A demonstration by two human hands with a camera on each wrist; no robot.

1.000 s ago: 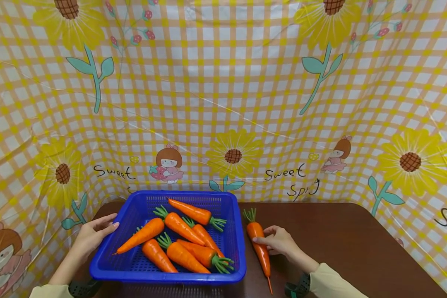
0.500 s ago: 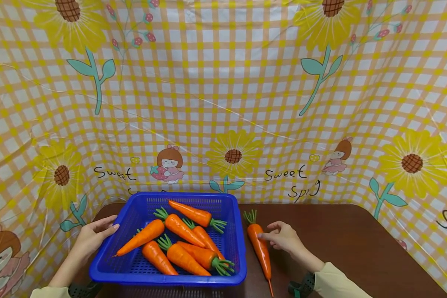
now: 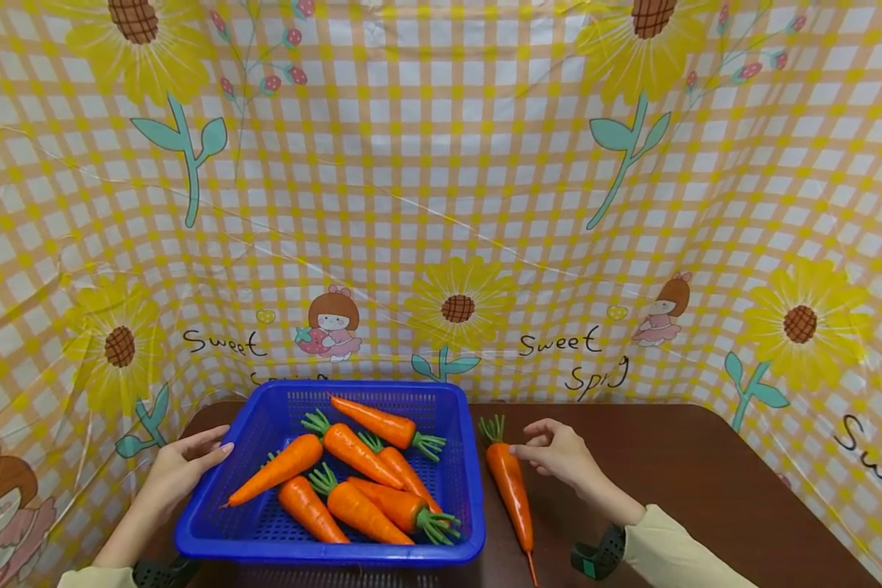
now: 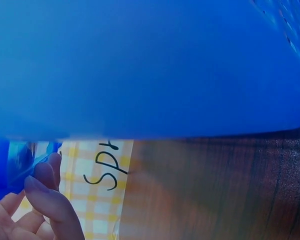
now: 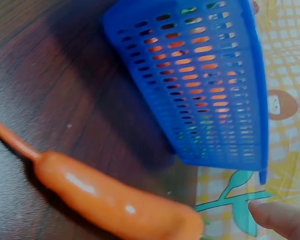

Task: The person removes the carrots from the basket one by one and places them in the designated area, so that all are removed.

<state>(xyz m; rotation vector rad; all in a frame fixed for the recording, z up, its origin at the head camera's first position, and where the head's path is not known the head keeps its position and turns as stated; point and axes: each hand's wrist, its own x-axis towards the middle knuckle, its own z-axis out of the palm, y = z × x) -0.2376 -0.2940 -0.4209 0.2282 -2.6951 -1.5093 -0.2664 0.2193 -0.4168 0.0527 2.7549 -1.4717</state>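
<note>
My left hand (image 3: 172,478) is at the left rim of a blue plastic basket (image 3: 478,490), fingertips right at the edge. Part of that hand (image 4: 50,205) shows beside the basket's blurred wall (image 4: 150,70) in the left wrist view. Several carrots (image 3: 360,453) with green tops lie in the basket. One loose carrot (image 3: 510,490) rests on the table to its right, green top away from me and thin root toward me. Beside its upper end is my right hand (image 3: 564,457), fingers loosely bent and thumb tip overlapping the carrot's edge.
The dark brown wooden table (image 3: 676,482) extends to the right of the loose carrot. A checked cloth (image 3: 441,163) with sunflowers and printed figures hangs behind the table and along both sides. Each wrist wears a dark band, such as the right wristband (image 3: 599,555).
My right hand has let go of the loose carrot and shifted slightly up and right. The carrot stays on the table. My left hand and the basket have hardly moved.
</note>
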